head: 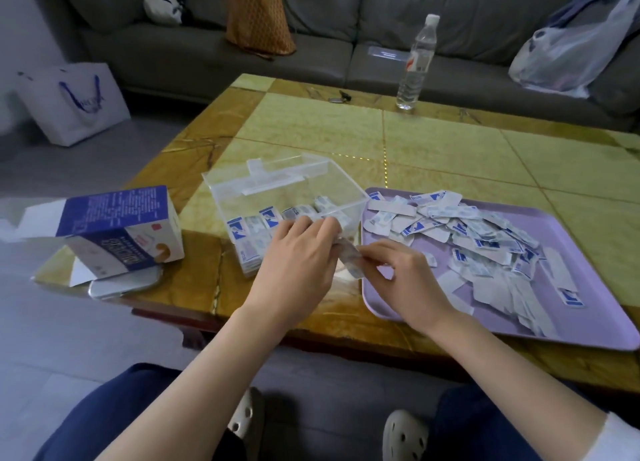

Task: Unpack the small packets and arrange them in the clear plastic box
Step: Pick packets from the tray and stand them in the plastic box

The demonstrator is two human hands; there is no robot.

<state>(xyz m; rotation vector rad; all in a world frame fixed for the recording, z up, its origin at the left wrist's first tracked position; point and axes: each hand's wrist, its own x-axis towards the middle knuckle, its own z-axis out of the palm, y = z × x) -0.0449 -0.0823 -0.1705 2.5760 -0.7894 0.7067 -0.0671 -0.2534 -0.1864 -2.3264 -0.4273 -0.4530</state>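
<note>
Head view only.
- Left grip (298,256) and right grip (405,273) meet over the tabletop's (450,142) near edge and share one packet (349,261). The right thumb and forefinger pinch its lower end. The left fingers curl over its upper end, but contact there is partly hidden.
- The packet sits just off the near right corner of the clear plastic box (221,190), between the box and the purple tray (602,266). Probably being squared up before it's slotted in.
- Filed packets (256,225) stand on edge in a row along the box's near wall, so they pack tight. Far half of the box not filled.
- Loose pile (467,228) is spread across the tray, in easy reach of the right grip. Lots left.
- Opened carton (121,228) lies on its side at the near left corner, probably emptied.
</note>
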